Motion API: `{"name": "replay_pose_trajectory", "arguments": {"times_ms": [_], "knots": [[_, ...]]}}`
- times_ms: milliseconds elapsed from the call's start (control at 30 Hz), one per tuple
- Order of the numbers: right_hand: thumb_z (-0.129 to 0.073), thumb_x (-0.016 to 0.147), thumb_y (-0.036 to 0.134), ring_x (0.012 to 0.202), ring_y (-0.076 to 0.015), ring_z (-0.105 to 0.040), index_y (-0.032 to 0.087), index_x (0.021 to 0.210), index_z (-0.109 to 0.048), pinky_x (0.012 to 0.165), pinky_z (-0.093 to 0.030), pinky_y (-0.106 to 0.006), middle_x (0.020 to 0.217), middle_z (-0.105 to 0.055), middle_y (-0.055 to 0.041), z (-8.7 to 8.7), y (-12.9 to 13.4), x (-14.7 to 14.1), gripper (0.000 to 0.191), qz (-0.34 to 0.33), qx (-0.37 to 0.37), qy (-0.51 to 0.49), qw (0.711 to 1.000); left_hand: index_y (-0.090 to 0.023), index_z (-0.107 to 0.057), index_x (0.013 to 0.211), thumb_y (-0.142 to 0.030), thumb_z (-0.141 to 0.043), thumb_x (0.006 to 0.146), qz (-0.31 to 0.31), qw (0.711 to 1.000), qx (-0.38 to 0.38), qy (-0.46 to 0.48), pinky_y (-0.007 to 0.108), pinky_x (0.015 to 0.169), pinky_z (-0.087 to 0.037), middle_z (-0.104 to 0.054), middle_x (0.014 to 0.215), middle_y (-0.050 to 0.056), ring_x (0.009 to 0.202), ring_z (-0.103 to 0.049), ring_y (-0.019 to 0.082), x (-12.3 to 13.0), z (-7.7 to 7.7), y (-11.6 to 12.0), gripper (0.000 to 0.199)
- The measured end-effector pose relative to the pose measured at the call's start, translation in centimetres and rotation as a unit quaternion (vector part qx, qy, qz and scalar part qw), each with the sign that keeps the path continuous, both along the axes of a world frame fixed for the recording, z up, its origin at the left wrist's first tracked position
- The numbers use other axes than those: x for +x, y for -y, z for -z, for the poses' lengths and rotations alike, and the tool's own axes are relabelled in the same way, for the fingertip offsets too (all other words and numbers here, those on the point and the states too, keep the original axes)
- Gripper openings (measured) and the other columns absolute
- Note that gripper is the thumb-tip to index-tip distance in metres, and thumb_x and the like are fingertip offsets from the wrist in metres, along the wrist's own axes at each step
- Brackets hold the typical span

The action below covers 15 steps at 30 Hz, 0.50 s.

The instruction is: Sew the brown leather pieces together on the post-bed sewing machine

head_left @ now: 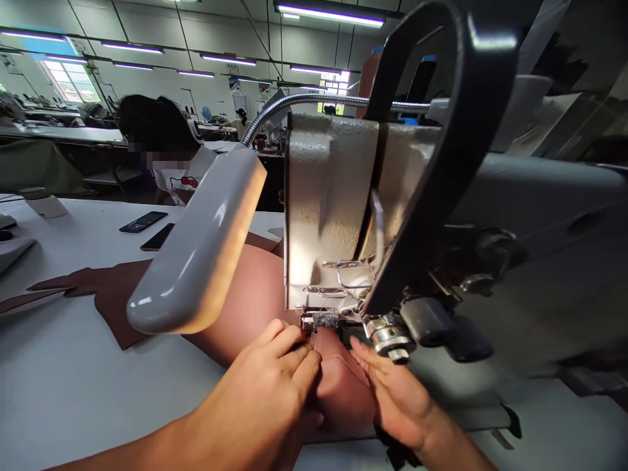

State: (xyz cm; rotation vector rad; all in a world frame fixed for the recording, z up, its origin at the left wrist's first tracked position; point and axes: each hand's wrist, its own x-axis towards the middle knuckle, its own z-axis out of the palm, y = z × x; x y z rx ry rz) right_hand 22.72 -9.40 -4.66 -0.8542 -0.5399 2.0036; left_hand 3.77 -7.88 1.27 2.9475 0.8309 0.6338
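Note:
A brown leather piece (250, 294) lies on the white table (59, 373) and runs under the grey sewing machine head (328, 209). My left hand (275, 379) pinches the leather just in front of the presser foot (318, 322), fingers curled on the fold. My right hand (392, 392) rests flat on the leather to the right of the needle area, fingers stretched toward the foot. The needle itself is hidden by the machine head.
A white gooseneck lamp (201, 248) hangs low over the leather at the left. Two phones (143, 222) lie further back on the table. A seated person (161, 150) works behind. A black curved strap (451, 131) loops over the machine.

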Motion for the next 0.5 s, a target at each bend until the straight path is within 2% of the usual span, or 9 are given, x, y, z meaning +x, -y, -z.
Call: {"name": "replay_pose_trajectory", "arguments": {"times_ms": [67,133,200,267,367,433,500], "knots": [[-0.079,0.061,0.053,0.072,-0.0168,-0.063,0.014,0.084,-0.068,0.071,-0.048,-0.029,0.079,-0.069,-0.0055,-0.8,-0.6,0.6,0.047,-0.033,0.015,0.032,0.999,-0.015,-0.059,0.084,-0.020,-0.059,0.081,0.008,1.000,0.016,-0.003,0.037,0.081,-0.048,-0.065,0.080,0.006,0.085,-0.058,0.022,0.0,0.5,-0.4,0.005],[-0.081,0.057,0.047,0.056,-0.0113,-0.054,0.015,0.076,-0.066,0.057,-0.044,-0.025,0.068,-0.063,-0.0006,-1.4,-0.9,1.1,0.040,-0.010,0.041,0.098,0.994,-0.014,-0.061,0.086,-0.014,-0.051,0.085,0.026,0.998,0.053,0.010,0.036,0.076,-0.049,-0.065,0.078,0.007,0.082,-0.058,0.023,0.0,1.0,-1.0,0.010],[-0.082,0.056,0.039,0.048,-0.0079,-0.042,0.016,0.065,-0.062,0.050,-0.039,-0.023,0.055,-0.052,0.0045,-2.0,-1.1,1.4,0.031,0.017,0.066,0.162,0.985,-0.012,-0.062,0.088,-0.007,-0.040,0.089,0.045,0.993,0.102,0.026,0.035,0.071,-0.049,-0.065,0.076,0.007,0.078,-0.058,0.022,-0.1,1.3,-1.6,0.022],[-0.081,0.056,0.032,0.052,-0.0089,-0.044,0.017,0.062,-0.060,0.058,-0.043,-0.026,0.055,-0.051,0.0054,-2.6,-1.2,1.2,0.027,0.040,0.097,0.204,0.973,-0.011,-0.063,0.090,-0.005,-0.034,0.093,0.063,0.987,0.142,0.045,0.034,0.068,-0.048,-0.066,0.074,0.006,0.076,-0.058,0.021,-0.2,1.2,-1.9,0.030],[-0.083,0.051,0.028,0.069,-0.0146,-0.056,0.017,0.070,-0.066,0.078,-0.045,-0.032,0.066,-0.062,0.0018,-3.4,-1.6,0.5,0.028,0.029,0.106,0.217,0.970,-0.012,-0.061,0.090,-0.006,-0.034,0.097,0.082,0.982,0.146,0.087,0.032,0.067,-0.045,-0.066,0.073,0.003,0.074,-0.059,0.019,-0.1,1.0,-2.0,0.029],[-0.084,0.046,0.027,0.069,-0.0163,-0.058,0.018,0.073,-0.069,0.076,-0.046,-0.034,0.063,-0.063,0.0019,-3.5,-2.0,0.2,0.032,0.006,0.081,0.212,0.974,-0.012,-0.060,0.088,-0.006,-0.034,0.097,0.083,0.983,0.125,0.110,0.031,0.065,-0.042,-0.065,0.069,0.002,0.070,-0.057,0.018,0.1,1.1,-2.0,0.029],[-0.082,0.044,0.018,0.057,-0.0128,-0.055,0.018,0.066,-0.069,0.065,-0.046,-0.028,0.054,-0.060,0.0046,-3.1,-2.1,0.6,0.026,0.028,0.078,0.215,0.973,-0.013,-0.060,0.086,-0.006,-0.034,0.096,0.079,0.986,0.107,0.105,0.031,0.063,-0.040,-0.063,0.066,0.001,0.066,-0.054,0.018,0.4,1.4,-1.8,0.029]]}}
